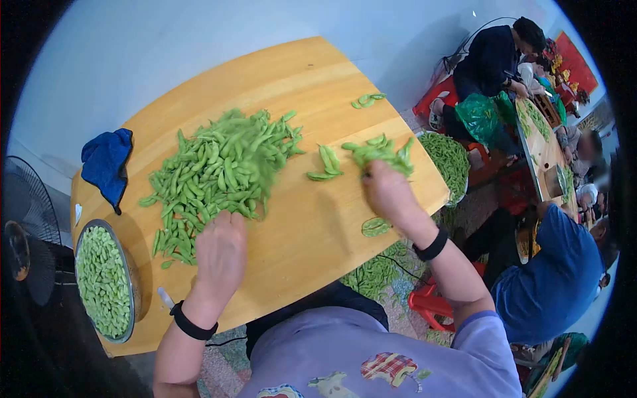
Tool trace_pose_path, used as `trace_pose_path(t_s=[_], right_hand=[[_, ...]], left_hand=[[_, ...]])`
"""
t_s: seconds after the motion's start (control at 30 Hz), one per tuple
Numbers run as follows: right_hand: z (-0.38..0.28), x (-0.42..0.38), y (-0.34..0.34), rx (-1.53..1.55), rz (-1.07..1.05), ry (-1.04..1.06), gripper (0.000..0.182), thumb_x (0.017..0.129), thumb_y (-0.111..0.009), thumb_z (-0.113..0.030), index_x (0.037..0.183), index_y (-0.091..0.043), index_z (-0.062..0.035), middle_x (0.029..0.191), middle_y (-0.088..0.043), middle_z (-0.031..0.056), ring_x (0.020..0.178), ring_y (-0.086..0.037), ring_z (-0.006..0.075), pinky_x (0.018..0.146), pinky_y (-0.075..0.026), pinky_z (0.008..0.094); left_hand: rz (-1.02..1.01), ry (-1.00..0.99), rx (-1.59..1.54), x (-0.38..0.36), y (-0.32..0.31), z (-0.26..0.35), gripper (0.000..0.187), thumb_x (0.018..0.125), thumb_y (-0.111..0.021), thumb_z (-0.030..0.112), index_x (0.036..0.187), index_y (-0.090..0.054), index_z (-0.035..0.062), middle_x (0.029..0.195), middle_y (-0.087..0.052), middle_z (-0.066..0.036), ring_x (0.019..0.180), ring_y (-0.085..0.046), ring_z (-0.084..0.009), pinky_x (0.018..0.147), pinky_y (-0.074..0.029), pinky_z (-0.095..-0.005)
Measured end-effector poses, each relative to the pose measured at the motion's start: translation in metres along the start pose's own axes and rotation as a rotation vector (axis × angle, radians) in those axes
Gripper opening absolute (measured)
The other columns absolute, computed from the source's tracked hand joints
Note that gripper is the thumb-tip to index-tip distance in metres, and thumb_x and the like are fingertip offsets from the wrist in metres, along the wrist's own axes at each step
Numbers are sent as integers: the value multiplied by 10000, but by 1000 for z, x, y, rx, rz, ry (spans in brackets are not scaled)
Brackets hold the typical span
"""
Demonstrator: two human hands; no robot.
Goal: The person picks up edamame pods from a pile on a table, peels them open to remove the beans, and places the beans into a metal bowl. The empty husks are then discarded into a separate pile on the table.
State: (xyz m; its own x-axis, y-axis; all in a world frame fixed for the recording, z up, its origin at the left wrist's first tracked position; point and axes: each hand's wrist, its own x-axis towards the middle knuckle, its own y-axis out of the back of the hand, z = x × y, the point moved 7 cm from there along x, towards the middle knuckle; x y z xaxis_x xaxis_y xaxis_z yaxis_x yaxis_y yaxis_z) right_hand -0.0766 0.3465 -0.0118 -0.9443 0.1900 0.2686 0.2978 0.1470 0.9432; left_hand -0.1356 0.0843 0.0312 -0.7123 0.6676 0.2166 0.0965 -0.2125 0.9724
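Pods [215, 166] are heaped up just past the left hand's fingers, the near edge of the pile right at the tips. That left hand [222, 242] is curled over, and I honestly can't tell if it's pinching one. Right hand [390, 192] is blurry, fingers curled in at a smaller clump [381, 151], so can't say what's clamped there either. A few loose pods [326, 162] lie between both sets of fingers. Metal bowl [135, 285] of shelled beans [103, 285] sits left of the left fingers, blue cloth [107, 166] farther beyond.
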Motion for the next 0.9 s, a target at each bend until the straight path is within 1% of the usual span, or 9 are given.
trace_pose_path(t_s=[0.1,0.13,0.17,0.2,0.23,0.3,0.33,0.4,0.9], right_hand=[[11,-8,43,261,132,-136,402,774,-597,-107,1078,-399,65,803,-577,249,727,-598,336,577,-471,360],[4,-12,55,340,114,-231,405,774,-623,-95,1102,-440,57,844,-605,213,747,-614,266,606,-463,305],[-7,-17,62,341,112,-230,405,774,-623,-95,1102,-440,57,844,-605,213,747,-614,266,606,-463,305],[-15,-23,57,619,24,-282,319,783,-618,-96,1038,-486,42,818,-602,154,714,-588,200,596,-450,278],[-26,-29,52,894,-68,-330,234,791,-613,-96,973,-532,27,791,-600,96,680,-563,133,587,-437,251],[-62,-37,48,1277,-289,-340,137,811,-600,-101,883,-572,12,780,-563,16,667,-474,50,577,-402,206],[-76,-38,46,1340,-340,-282,138,829,-565,-89,941,-560,-8,698,-491,-40,572,-389,22,504,-315,167],[-88,-36,47,1407,-397,-280,141,835,-563,-95,944,-563,-7,737,-511,-25,619,-423,35,541,-351,180],[-101,-4,72,1419,-681,29,147,859,-542,-122,950,-550,-8,719,-480,-37,633,-416,33,545,-351,182]], left_hand=[[114,46,-148,2,8,-7,87,716,-605,28,735,-525,-2,696,-551,-122,622,-546,-281,522,-420,-369],[115,53,-146,4,11,-7,87,716,-605,28,735,-525,-2,696,-551,-122,622,-546,-281,522,-420,-369],[65,176,-555,6,10,-13,53,751,-582,31,761,-543,-3,683,-545,-81,592,-522,-214,495,-396,-326],[14,299,-964,6,6,-14,38,786,-560,34,786,-561,-4,670,-540,-39,563,-497,-146,467,-372,-283],[19,302,-966,7,13,-10,38,786,-560,34,786,-561,-4,670,-540,-39,563,-497,-146,467,-372,-283],[-250,583,-1802,2,-5,11,77,815,-578,78,873,-575,28,672,-508,18,562,-414,-38,480,-323,-179],[-249,578,-1808,4,-6,18,77,815,-578,78,873,-575,28,672,-508,18,562,-414,-38,480,-323,-179],[-278,581,-1999,8,-12,36,78,809,-582,64,885,-581,47,677,-508,35,554,-396,-13,483,-280,-144],[-139,282,-1716,46,20,51,65,755,-620,71,792,-631,19,658,-554,37,574,-424,-18,523,-331,-181]])
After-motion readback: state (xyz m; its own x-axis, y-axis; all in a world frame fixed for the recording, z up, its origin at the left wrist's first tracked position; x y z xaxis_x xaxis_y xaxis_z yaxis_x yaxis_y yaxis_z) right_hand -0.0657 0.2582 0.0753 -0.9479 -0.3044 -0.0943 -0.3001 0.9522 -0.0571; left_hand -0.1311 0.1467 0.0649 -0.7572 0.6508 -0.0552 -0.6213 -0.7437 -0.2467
